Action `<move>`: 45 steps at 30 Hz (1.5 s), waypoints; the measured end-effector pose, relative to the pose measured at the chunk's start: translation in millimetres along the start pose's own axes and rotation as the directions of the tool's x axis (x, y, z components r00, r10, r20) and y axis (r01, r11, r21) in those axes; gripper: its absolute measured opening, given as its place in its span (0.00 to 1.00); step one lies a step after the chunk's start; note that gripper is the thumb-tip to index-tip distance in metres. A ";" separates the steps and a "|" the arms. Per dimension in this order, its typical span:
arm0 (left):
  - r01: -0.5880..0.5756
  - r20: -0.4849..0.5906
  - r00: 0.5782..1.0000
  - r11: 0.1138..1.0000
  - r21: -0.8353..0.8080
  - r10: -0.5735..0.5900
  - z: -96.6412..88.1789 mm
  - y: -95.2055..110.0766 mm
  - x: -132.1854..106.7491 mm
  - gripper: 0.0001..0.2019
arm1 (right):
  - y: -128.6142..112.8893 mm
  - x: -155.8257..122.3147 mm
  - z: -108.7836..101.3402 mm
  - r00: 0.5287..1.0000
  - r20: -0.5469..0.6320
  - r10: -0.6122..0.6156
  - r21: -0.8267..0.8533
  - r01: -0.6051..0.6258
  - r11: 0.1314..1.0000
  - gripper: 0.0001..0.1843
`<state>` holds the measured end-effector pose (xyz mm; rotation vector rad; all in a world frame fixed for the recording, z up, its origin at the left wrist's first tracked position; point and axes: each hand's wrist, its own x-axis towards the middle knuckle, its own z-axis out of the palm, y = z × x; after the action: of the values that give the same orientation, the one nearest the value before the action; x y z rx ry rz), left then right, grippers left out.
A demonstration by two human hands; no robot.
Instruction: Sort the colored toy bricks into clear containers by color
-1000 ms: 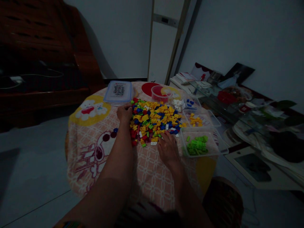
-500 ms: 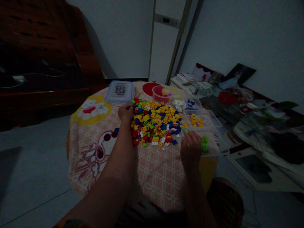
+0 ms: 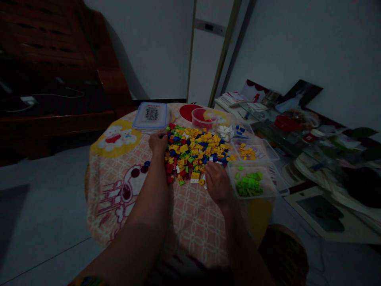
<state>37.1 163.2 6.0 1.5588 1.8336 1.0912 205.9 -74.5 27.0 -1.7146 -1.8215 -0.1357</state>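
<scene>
A heap of small yellow, blue, red, green and white bricks [image 3: 195, 153] lies in the middle of a round table with a cartoon-print cloth [image 3: 119, 174]. My left hand [image 3: 158, 143] rests curled against the heap's left edge, fingers on the bricks. My right hand [image 3: 216, 182] lies palm down at the heap's near right corner, fingers bent over loose bricks; what it holds is hidden. Right of it stands a clear tray with green bricks [image 3: 253, 182].
Behind the green tray are a tray of yellow bricks [image 3: 250, 150], a tray of white and blue bricks [image 3: 232, 130], a round red tub [image 3: 203, 117] and a lidded box [image 3: 151, 114]. A cluttered glass shelf [image 3: 297, 131] stands to the right, dark wooden furniture [image 3: 53, 79] to the left.
My right hand went from the heap to the green tray half a second ago and has come back left to the heap's near right corner. The left hand has stayed put.
</scene>
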 end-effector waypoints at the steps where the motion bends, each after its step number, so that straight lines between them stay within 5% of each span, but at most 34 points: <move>1: 0.003 0.000 1.000 1.000 0.002 -0.003 -0.2 0.5 -0.3 0.17 | -2.6 4.2 1.8 0.999 0.045 -0.020 0.001 0.020 1.000 0.18; 9: 0.000 -0.012 1.000 1.000 0.009 0.000 0.0 -0.6 -0.5 0.17 | -9.8 7.2 20.5 0.968 0.204 -0.145 0.042 0.139 0.989 0.16; 18: -0.007 0.003 1.000 1.000 0.010 0.007 0.7 -2.1 1.0 0.18 | 16.4 -8.0 19.8 0.995 0.102 0.002 -0.001 -0.001 1.000 0.15; 27: 0.000 -0.008 1.000 1.000 -0.016 0.000 3.3 -3.8 2.4 0.18 | 14.0 -6.6 19.3 0.995 -0.061 0.084 -0.039 -0.087 0.995 0.13; 37: -0.002 -0.001 1.000 1.000 0.006 0.002 -1.4 1.2 -1.8 0.18 | 7.3 1.5 35.3 0.979 0.063 0.192 -0.105 -0.184 0.977 0.15; 45: -0.002 0.001 1.000 1.000 -0.002 0.002 -2.1 2.3 -2.7 0.17 | 15.7 -9.0 40.8 0.987 -0.005 0.161 -0.054 -0.161 0.986 0.16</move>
<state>37.4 160.1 8.7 1.5607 1.8299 1.0924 205.2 -60.4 -15.3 -1.8912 -1.6849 -0.1198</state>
